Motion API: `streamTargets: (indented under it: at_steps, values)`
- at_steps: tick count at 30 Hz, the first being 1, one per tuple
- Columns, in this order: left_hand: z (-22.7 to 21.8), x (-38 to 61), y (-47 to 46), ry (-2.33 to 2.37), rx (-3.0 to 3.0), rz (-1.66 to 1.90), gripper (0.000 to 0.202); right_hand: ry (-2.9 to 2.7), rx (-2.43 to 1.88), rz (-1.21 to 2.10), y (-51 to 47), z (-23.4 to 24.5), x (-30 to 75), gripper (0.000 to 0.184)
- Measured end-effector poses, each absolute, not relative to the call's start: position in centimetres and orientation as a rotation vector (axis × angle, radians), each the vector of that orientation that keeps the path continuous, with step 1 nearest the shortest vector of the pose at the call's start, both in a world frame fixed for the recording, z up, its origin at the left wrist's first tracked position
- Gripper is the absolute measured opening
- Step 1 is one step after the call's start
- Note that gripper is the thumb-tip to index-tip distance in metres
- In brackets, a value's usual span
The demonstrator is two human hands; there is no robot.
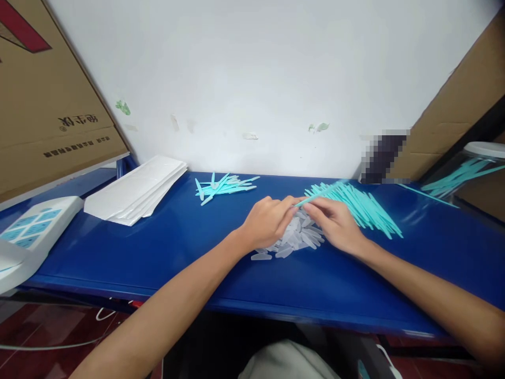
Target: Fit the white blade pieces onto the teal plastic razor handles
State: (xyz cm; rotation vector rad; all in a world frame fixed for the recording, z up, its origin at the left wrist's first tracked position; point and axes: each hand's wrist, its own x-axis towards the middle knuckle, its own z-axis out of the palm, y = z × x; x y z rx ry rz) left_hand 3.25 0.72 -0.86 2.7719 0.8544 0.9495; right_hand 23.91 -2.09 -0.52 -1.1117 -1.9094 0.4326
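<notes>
Above a heap of translucent plastic caps (294, 237), my two hands meet at a slim turquoise stick (311, 199), shaped like an eyebrow razor handle. My right hand (337, 223) pinches it between thumb and fingers, and its far part points up to the right. The fingers of my left hand (268, 221) are closed at the stick's near end; whether a cap is between them is hidden. Just behind my right hand lies a dense pile of similar turquoise sticks (365, 208). A smaller pile of turquoise sticks with pale, capped-looking ends (226, 187) lies beyond my left hand.
White flat sleeves (136, 187) are stacked on the blue table (177, 252) at left, beside a white device with blue labels (35, 226). A clear jar (469, 173) with turquoise sticks stands at right. Cardboard (59, 89) and a white wall (252, 79) bound the back.
</notes>
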Motion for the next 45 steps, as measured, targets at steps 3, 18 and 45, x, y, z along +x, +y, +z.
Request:
streamTargets:
  at_steps: [3,18,45]
  values:
    - [-0.9,3.4,0.6,0.833,2.835,0.968,0.036,-1.743,-1.066,0.479,-2.3,-0.5,23.4,0.032]
    - [0.7,-6.2,6.1,2.246,2.489,0.471,0.036,-1.932,-1.879,-0.183,1.0,1.5,30.7,0.019]
    - [-0.8,0.0,2.4,0.955,2.984,0.800,0.026,-2.388,-1.057,-0.071,-0.6,-0.4,26.8,0.031]
